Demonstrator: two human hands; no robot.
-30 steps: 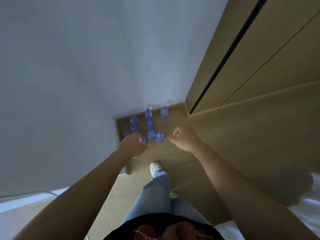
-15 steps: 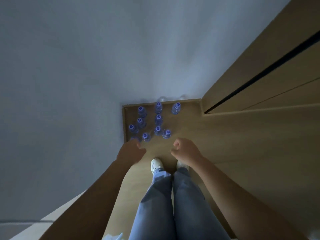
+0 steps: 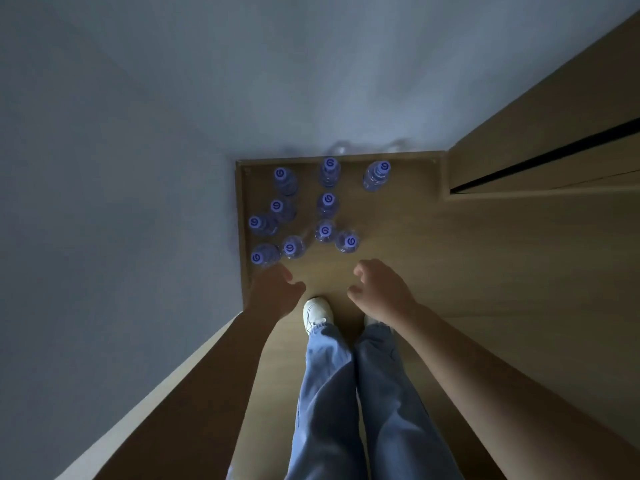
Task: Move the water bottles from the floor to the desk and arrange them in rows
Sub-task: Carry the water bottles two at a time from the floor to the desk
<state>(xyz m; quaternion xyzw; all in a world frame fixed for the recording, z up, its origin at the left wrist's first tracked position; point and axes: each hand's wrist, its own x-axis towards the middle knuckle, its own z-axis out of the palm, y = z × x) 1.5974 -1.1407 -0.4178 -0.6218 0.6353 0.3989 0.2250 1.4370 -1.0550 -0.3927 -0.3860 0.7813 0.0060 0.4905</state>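
1. Ten water bottles w/ blue caps stand upright on the wood floor, bunched in the corner btw the grey wall and the wooden cabinet.
2. Layout's loose: three along the back by the wall, the rest in ragged lines toward the person. Nearest-left one sits right at the floor's left edge.
3. Left hand is reached out low, just short of that nearest-left bottle. Fingers look loosely spread, holding nothing. Can't tell if a fingertip touches the bottle, it's dark there.
4. Right hand hovers over bare floor, near the bottle at the front right of the bunch but apart from it. Fingers half-curled, relaxed, gripping nothing.
5. Both forearms are bare and stretched fwd from the bottom corners of the view.
6. Below: blue jeans, legs side by side, one white shoe pointing at the bottles; the other is mostly hidden under the right wrist.
7. No tabletop in shot.
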